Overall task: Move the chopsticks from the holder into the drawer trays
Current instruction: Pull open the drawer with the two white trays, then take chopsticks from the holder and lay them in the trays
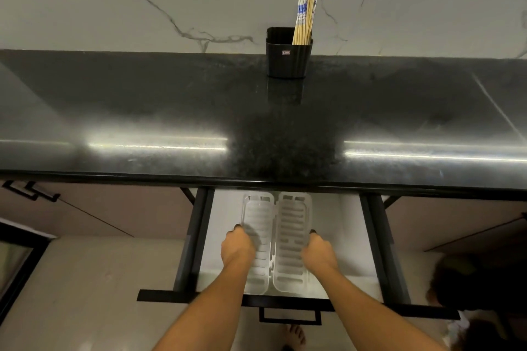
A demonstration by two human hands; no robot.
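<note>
1. Chopsticks all upright in right side of black holder, at back of counter, well apart from drawer; none moved yet.
2. Drawer pulled open below counter edge, two clear slotted trays side by side inside, touching.
3. Left hand curled over outer edge of left tray; right hand curled at outer edge of right tray. Both seemingly gripping trays, though fingers partly hidden.
4. Risks, as judgement: trays light and loose, so likely to skid or tilt on release; tall bundle leaning, so holder apt to tip if grabbed high; open drawer front liable to catch a body leaning in.
</note>
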